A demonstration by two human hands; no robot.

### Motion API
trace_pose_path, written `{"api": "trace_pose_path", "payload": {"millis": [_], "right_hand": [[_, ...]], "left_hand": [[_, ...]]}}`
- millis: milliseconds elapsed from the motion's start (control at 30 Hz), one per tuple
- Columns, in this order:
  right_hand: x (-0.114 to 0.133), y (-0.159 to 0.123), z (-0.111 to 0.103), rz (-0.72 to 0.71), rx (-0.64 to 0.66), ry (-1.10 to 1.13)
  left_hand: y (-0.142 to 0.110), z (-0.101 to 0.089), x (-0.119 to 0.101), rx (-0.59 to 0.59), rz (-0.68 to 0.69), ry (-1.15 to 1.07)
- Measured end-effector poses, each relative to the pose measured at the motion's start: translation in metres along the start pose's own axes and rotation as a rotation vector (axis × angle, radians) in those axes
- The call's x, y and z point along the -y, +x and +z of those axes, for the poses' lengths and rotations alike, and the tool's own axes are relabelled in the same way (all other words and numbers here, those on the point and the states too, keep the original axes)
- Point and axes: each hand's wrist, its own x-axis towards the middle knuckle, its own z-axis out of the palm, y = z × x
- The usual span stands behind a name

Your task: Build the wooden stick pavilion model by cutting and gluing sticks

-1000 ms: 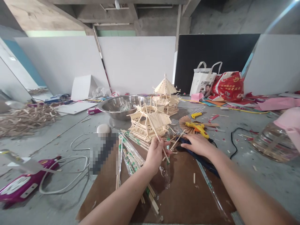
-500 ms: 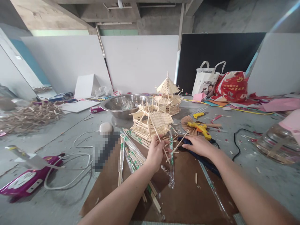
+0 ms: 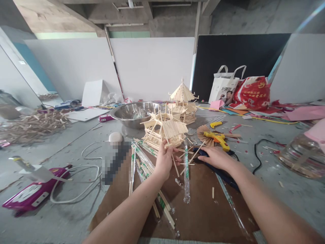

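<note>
My left hand [image 3: 164,160] is closed around a thin wooden stick [image 3: 175,165], which slants down between the fingers. The hand is just in front of a half-built pavilion model [image 3: 162,130] made of wooden sticks, whose slatted roof panel [image 3: 175,128] is right above the fingers. My right hand [image 3: 215,157] is closed over a long dark blue tool [image 3: 223,176] lying on the brown board [image 3: 195,217]; the palm hides much of it, so its kind is unclear. Plastic-wrapped chopsticks [image 3: 144,166] lie left of my left hand, and loose sticks cross between the hands.
A finished-looking stick pavilion [image 3: 182,96] and a steel basin [image 3: 124,113] stand behind. A yellow glue gun [image 3: 219,139] lies beyond my right hand. At left are a purple power strip [image 3: 35,193] with a white cable and a pile of sticks [image 3: 38,125]; at right, a plastic jug [image 3: 297,156].
My left hand has moved slightly up and left with the stick, closer to the half-built model. My right hand stays on the dark blue tool.
</note>
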Motion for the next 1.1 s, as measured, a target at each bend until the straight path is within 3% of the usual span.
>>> {"api": "trace_pose_path", "payload": {"millis": [1100], "right_hand": [[0.0022,-0.002,-0.0032,0.023,0.04,0.056]], "left_hand": [[0.0011,-0.0015,0.0003,0.061,0.014,-0.037]]}}
